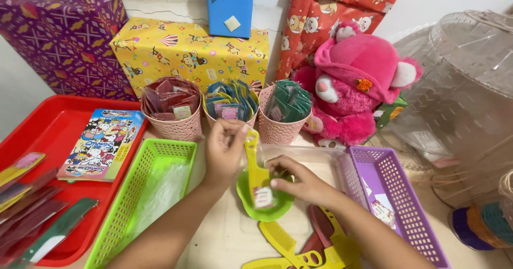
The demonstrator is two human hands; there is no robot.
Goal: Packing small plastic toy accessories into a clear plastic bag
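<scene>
Nearest on the worktop (224,237) lie loose yellow combs (280,239), between a green basket (144,194) and a purple basket (398,194), both of plastic mesh. Above them the left hand (224,151) has its grip closed on the handle of a yellow comb (255,173), which stands in a green bowl (264,207), while the right hand (299,181) pinches its lower end. Behind stand three pink cups (179,124) full of packets, a pink plush toy (355,87) and wrapped boxes (187,50).

Head view, close, down over table (224,237)
</scene>
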